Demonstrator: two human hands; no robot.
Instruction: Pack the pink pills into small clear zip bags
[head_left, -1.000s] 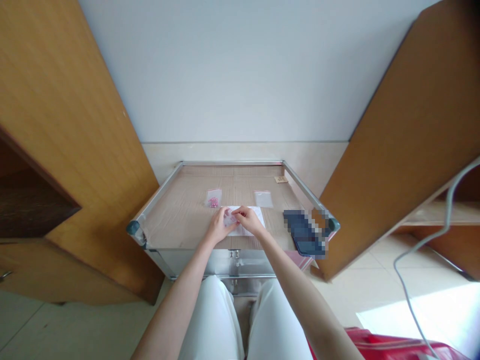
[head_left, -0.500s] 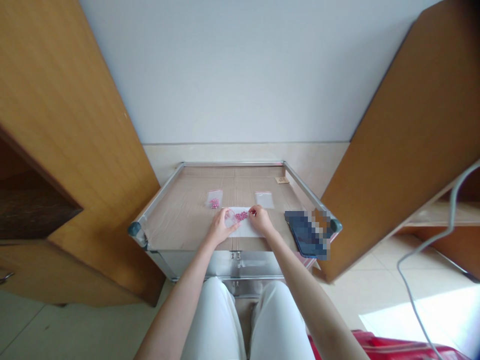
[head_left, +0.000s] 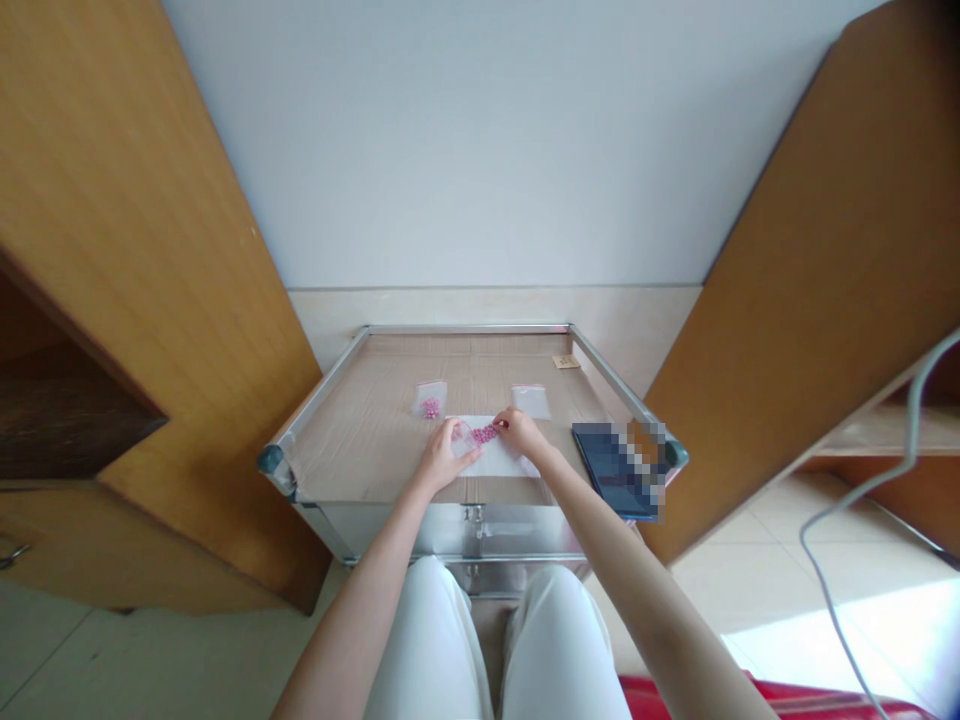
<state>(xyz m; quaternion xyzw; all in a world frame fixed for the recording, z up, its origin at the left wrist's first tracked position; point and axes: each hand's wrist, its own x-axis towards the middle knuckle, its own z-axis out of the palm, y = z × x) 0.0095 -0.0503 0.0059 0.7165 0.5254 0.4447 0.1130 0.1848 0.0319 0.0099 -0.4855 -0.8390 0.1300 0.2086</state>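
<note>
Pink beads [head_left: 486,434] in bag [head_left: 463,434] — left hand [head_left: 448,458] pinches, right hand [head_left: 519,434] touches, on cardboard-lined cart [head_left: 469,329].

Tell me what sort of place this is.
Probably a small indoor room, perhaps a home workspace: a metal-framed cart with a cardboard-lined top stands between wooden cabinets, on a pale tiled floor.

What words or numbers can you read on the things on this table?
No words or numbers can be read.
Small tan card in the tray's far corner: too small to read.
Dark flat object beside the tray's right rail: pixelated, so nothing on it can be read.
</note>
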